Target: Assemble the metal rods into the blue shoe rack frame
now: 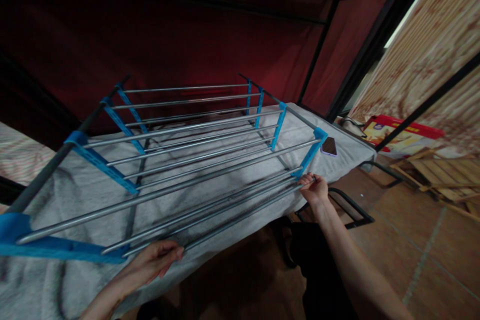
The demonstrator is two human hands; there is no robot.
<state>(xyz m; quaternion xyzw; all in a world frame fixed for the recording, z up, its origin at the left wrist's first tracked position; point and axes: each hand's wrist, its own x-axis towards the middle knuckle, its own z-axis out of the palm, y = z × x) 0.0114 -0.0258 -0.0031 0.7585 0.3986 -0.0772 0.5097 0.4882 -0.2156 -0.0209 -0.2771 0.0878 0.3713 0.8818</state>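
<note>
At the rack [277,129], right fingers [307,179] hold a rod [243,217].

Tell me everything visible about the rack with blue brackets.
The rack has grey, metallic-looking tubes spanning blue, plastic-looking brackets on dark side poles. It sits on a pale grey cloth. The right hand holds the nearest tube by its right end; the left hand is at its left part.

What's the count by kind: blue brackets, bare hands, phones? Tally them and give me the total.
Blue brackets: 8, four at each end
Hands: 2, left hand and right hand
Phone: 1
Total: 11
</note>
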